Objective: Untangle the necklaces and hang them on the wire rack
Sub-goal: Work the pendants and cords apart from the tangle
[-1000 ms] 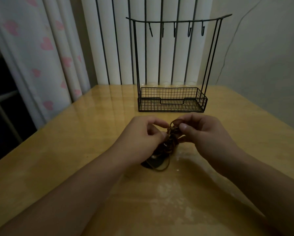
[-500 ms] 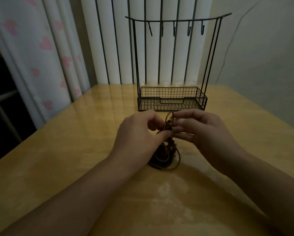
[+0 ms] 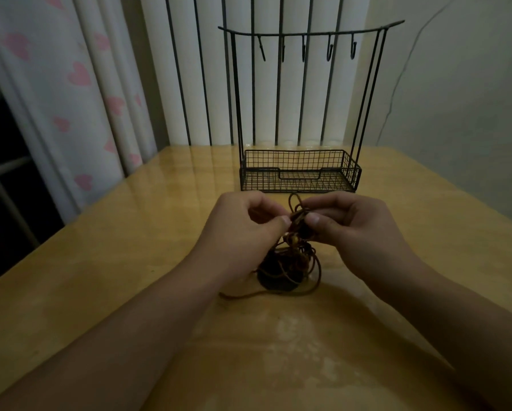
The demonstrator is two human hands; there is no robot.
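- the desk point(image 3: 100, 277) is a glossy yellow-wood surface that fills the lower part of the view and runs back to a wall and window.
- a curtain point(image 3: 79, 84) with pink hearts hangs at the left, beside white vertical panels with dark bars behind the desk.
- the wire rack point(image 3: 300, 170) stands upright at the far middle of the desk: a black mesh basket at its base, thin uprights at each side, and a curved top bar with five small hooks point(image 3: 305, 50), all bare.
- the left hand point(image 3: 242, 229) is curled, thumb and fingertips pinching the top of the tangle from the left side.
- the right hand point(image 3: 352, 226) is curled the same way, thumb and forefinger pinching the cords from the right, the two thumbs close together with the knot between them.
- the necklaces point(image 3: 293, 259) are a bunch of brown cords, lifted at the top between both hands just in front of the rack's basket; the lower loops and a dark round pendant rest on the desk below the hands.
- one small loop of cord sticks up above the fingers, and a loose cord end point(image 3: 237, 295) trails left on the desk.
- how many necklaces make up the tangle cannot be told.
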